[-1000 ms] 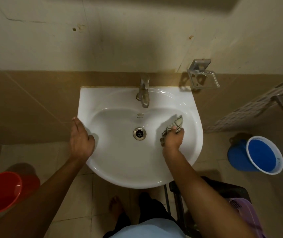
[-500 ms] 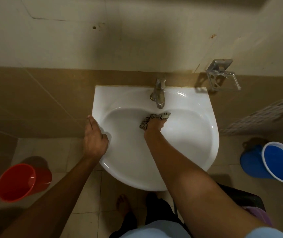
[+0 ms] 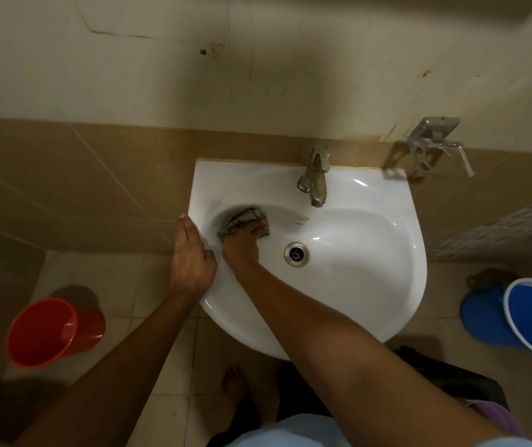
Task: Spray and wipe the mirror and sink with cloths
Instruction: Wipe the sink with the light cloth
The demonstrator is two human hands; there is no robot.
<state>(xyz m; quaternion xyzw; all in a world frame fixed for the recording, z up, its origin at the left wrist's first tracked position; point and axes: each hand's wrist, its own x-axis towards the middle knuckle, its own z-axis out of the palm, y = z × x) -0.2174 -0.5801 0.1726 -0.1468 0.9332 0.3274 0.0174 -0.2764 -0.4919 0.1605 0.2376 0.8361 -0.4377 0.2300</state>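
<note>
A white wall-mounted sink (image 3: 371, 279) fills the middle of the head view, with a metal tap (image 3: 314, 180) at its back and a drain (image 3: 296, 254) in the bowl. My right hand (image 3: 242, 246) presses a checked grey cloth (image 3: 245, 217) against the bowl's back-left wall, left of the drain. The fingers lie over the cloth, and whether they curl round it is hidden. My left hand (image 3: 190, 256) rests flat on the sink's left rim, thumb hooked over the edge, right beside my right hand. No mirror or spray bottle is in view.
A metal soap holder (image 3: 435, 146) juts from the wall right of the tap. A red bucket (image 3: 52, 332) stands on the floor at the left, a blue bucket (image 3: 528, 317) at the right. My bare foot (image 3: 234, 382) and a dark stool (image 3: 451, 379) are below the sink.
My right hand has swept the cloth across the bowl, from the right side past the tap to the back-left wall. The left hand stayed on the rim.
</note>
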